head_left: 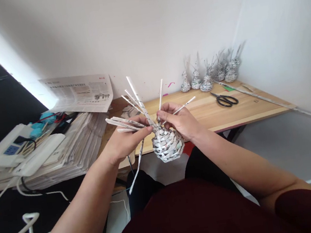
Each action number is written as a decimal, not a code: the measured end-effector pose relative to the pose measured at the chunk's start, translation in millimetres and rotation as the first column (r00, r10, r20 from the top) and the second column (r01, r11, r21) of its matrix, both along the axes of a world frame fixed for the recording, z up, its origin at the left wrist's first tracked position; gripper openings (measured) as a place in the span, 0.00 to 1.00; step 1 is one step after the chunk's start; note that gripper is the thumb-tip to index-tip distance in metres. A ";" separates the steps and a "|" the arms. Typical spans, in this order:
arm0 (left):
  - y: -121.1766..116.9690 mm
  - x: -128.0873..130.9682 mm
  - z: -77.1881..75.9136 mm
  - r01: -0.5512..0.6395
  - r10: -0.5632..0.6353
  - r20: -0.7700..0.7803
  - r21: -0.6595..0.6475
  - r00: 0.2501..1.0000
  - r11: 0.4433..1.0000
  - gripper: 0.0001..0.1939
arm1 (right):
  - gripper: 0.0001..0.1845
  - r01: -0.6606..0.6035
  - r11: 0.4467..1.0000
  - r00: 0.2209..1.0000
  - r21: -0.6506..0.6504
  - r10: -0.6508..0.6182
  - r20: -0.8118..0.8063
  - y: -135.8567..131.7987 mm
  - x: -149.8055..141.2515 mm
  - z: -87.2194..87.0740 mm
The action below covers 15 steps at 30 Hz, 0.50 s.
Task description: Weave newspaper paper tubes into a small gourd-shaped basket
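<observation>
A small round vase woven from rolled newspaper strips [169,145] hangs in front of the table edge, held at its neck between both hands. My left hand [126,138] is closed on the left side of the neck, thumb pressed near the rim, with several paper tubes [123,123] fanning out past its fingers. On the other side, my right hand [177,119] pinches at the neck with thumb and finger. Paper tubes stick up and out around both hands; one bent tube [139,163] dangles below the left hand. The fingers hide part of the neck.
Black-handled scissors [226,100] lie on the wooden table [201,115]. Several woven newspaper vases [206,83] stand at the back right by the wall. Stacked newspapers [81,142], a white power strip [12,148] and a loose newspaper sheet [82,92] are at left. A long paper tube [256,94] crosses the table's right side.
</observation>
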State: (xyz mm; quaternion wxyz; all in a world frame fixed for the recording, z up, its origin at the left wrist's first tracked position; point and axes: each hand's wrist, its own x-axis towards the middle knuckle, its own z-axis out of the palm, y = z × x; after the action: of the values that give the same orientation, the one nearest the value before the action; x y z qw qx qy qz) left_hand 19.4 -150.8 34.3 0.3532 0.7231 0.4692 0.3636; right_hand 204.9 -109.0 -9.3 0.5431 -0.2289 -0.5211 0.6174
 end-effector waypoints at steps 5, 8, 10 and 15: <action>2.6 -4.2 -9.1 -0.080 0.080 0.015 0.015 0.997 0.997 0.11 | 0.20 0.020 0.998 0.999 -0.054 -0.017 0.048 9.9 3.8 -7.7; 2.3 -5.4 -10.0 -0.199 0.209 -0.086 0.119 0.974 0.973 0.11 | 0.24 0.079 0.991 0.983 -0.110 -0.060 0.173 13.3 12.9 -17.9; 2.6 -6.7 -10.1 -0.271 0.299 -0.136 0.190 0.945 0.944 0.11 | 0.24 0.151 0.983 0.957 -0.103 -0.119 0.264 13.0 20.1 -24.5; 13.0 -1.3 -23.0 -0.333 0.415 -0.207 0.340 0.886 0.879 0.08 | 0.17 0.168 0.972 0.926 0.164 -0.212 0.311 4.2 23.2 -24.9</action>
State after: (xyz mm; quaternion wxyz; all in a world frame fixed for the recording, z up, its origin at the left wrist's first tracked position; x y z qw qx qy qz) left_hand 18.1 -137.8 11.3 0.0954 0.7052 0.5857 0.3880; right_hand 228.1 -104.8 -34.2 0.5208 -0.3402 -0.6196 0.4787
